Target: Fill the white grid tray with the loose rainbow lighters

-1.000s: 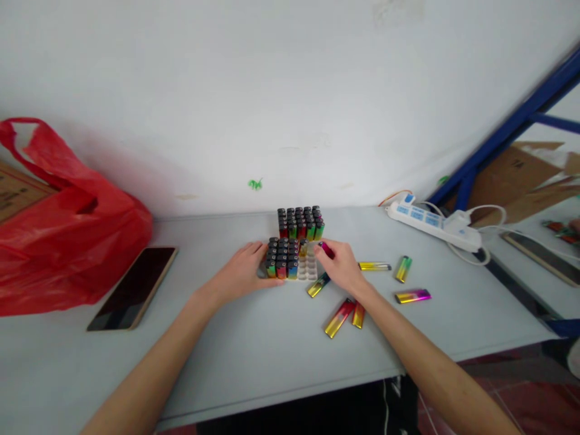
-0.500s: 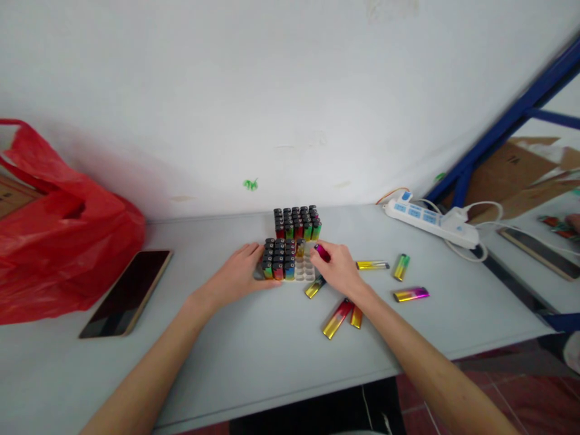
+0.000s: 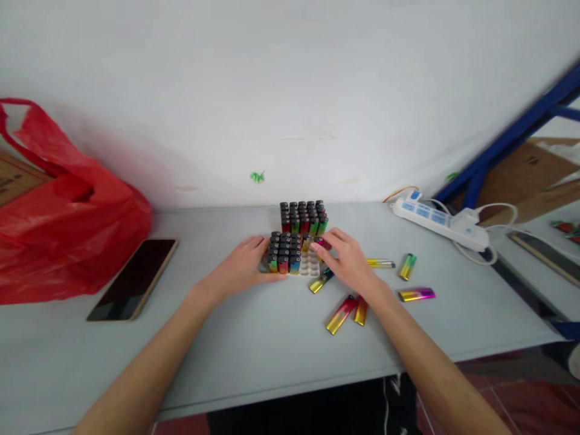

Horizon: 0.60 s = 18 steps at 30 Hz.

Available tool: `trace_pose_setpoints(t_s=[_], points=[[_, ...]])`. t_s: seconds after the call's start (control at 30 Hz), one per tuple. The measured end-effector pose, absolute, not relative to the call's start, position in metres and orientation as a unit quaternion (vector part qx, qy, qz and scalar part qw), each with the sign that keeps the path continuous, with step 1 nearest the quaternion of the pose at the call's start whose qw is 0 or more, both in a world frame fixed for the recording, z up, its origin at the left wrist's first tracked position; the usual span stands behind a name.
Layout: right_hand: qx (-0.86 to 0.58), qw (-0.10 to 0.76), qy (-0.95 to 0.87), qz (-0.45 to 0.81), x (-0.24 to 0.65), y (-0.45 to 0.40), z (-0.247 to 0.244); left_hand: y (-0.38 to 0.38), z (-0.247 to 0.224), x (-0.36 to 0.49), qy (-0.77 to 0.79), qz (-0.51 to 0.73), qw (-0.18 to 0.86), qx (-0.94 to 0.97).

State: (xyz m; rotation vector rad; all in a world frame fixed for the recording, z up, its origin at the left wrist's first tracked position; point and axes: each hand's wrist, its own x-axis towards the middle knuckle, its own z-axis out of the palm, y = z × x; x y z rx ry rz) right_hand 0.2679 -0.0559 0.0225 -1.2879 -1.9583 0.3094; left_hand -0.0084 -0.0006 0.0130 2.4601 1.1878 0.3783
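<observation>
A pale tray (image 3: 309, 266) with round-edged slots holds upright lighters (image 3: 283, 254) in rows on its left side, their black tops up. My left hand (image 3: 249, 260) grips the tray's left end, thumb along the front edge. With my right hand (image 3: 347, 257) I pinch a purple lighter (image 3: 319, 243), upright at the tray's back right, beside a gold lighter (image 3: 307, 241) standing in the back row. Whether the purple one is fully seated I cannot tell. Behind stands a second full block of lighters (image 3: 303, 214). A yellow and dark lighter (image 3: 321, 282) lies against the tray's front right.
Loose lighters lie to the right: a red-gold one (image 3: 341, 315), an orange one (image 3: 361, 311), a green one (image 3: 407, 267), a purple-gold one (image 3: 417, 294). A power strip (image 3: 439, 223) sits by the wall. At left are a phone (image 3: 133, 281) and a red bag (image 3: 77, 223).
My right hand has turned the purple lighter upright and brought it to the tray's back row. My left hand stays on the tray. The whole view has shifted slightly.
</observation>
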Motion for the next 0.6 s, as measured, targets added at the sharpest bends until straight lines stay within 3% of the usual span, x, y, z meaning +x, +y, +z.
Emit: trace_pose_setpoints(t_s=[0.37, 0.6], points=[[-0.526, 0.292, -0.769, 0.216, 0.274, -0.056, 0.023, -0.002, 0.017, -0.008, 0.421, 0.127, 0.199, 0.876], [-0.571, 0.184, -0.798, 0.058, 0.255, -0.052, 0.019, -0.002, 0.016, -0.008, 0.431, 0.125, 0.196, 0.872]])
